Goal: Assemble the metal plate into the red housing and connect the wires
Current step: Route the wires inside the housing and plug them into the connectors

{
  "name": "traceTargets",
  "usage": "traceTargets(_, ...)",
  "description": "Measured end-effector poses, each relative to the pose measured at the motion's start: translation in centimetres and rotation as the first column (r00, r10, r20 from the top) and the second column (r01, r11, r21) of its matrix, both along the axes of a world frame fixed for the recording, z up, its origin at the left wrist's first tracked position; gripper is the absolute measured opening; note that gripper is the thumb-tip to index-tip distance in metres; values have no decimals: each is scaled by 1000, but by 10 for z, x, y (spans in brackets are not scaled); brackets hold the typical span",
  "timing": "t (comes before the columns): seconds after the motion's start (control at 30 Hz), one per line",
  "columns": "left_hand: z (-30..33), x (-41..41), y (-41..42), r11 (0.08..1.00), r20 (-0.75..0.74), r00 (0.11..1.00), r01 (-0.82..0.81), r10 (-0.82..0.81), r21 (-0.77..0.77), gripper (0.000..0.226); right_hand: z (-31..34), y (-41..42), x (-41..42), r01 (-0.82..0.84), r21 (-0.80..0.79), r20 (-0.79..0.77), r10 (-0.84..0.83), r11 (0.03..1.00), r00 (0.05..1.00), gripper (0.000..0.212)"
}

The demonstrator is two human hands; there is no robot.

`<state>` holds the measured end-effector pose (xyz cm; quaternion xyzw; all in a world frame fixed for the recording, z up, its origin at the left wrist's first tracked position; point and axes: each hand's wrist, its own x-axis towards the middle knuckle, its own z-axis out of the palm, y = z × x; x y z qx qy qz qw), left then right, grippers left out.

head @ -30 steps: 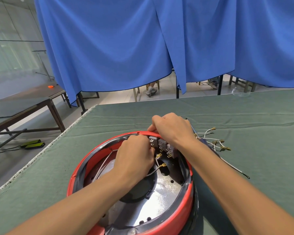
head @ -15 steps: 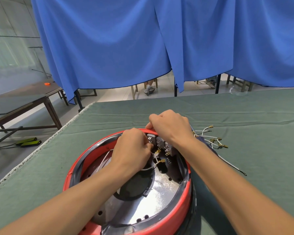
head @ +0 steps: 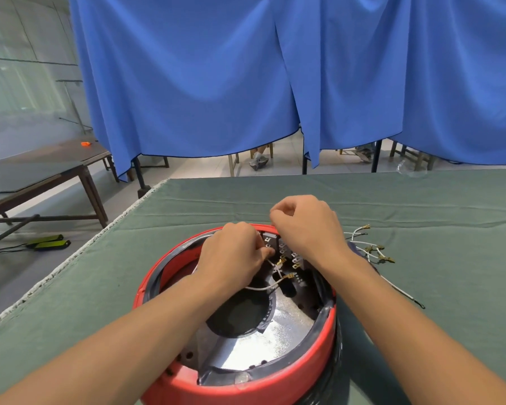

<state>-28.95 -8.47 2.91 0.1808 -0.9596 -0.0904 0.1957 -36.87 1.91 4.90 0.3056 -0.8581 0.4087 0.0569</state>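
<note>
Your left hand [head: 234, 255]: inside the far part of the red housing [head: 246, 384], fingers curled and pinching a white wire [head: 263, 287] that loops out below the hand and ends in a brass connector [head: 288, 276]. Your right hand [head: 307, 226]: above the housing's far rim, fingers curled into a loose fist; whether it grips anything cannot be told, since the fingertips are turned away. Between the two hands: a dark terminal block [head: 287, 252] with small metal tabs, set against the far inner wall of the housing. Metal plate [head: 275, 331]: shiny, lying flat inside the housing, with a large dark round opening near its middle and small holes near the edge. Housing: round, red, with a dark inner band, standing on the table [head: 421, 214] close to you. Loose wires [head: 371, 249]: a white bundle with brass ends, lying on the table just right of the housing, one strand trailing toward the near right. Table: covered in green cloth. Beyond it: a blue curtain [head: 246, 83] hung across the view, chair legs and feet visible beneath its hem. Far left: a dark wooden side table [head: 41, 171] carrying a small orange object [head: 85, 144].
</note>
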Motion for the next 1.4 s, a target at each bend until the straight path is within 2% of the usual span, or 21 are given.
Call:
traceTargets(0.1,2,-1,-7,1000,13,1000,-14,14,-16,29,-4,7,3,53,68,-23,-52,996,998,20)
traceTargets(0.27,7,-3,-15,997,31,1000,0,-2,76,41,-13,8,3,-3,125,55,-3,992,998,20)
traceTargets(0.4,11,3,-8,998,56,998,-24,27,-66,25,-15,5,-2,-34,114,129,19,993,992,14)
traceTargets(0.5,17,5,-1,979,26,996,-79,86,-190,16,-16,5,-4,-28,56,165,18,998,986,10)
traceTargets(0.57,20,5,7,973,28,995,-90,98,-212,10,-16,5,-4,-20,1,198,19,1000,980,7)
traceTargets(0.8,10,-3,20,986,39,998,-35,42,-166,13,-19,5,-5,-22,-90,256,45,996,966,8)
traceTargets(0.97,5,-6,9,997,74,997,-10,5,74,16,-19,5,-6,-13,-106,263,41,994,964,12)
traceTargets(1.03,6,-5,6,992,82,997,5,-16,124,13,-19,4,-6,-24,-101,256,49,995,965,11)
traceTargets(1.2,9,-2,9,1000,72,997,15,-13,-26,8,-20,4,-8,-46,-128,270,80,991,959,8)
traceTargets(1.4,13,1,8,999,44,999,-6,8,-47,17,-19,5,-6,-61,-143,259,97,988,961,19)
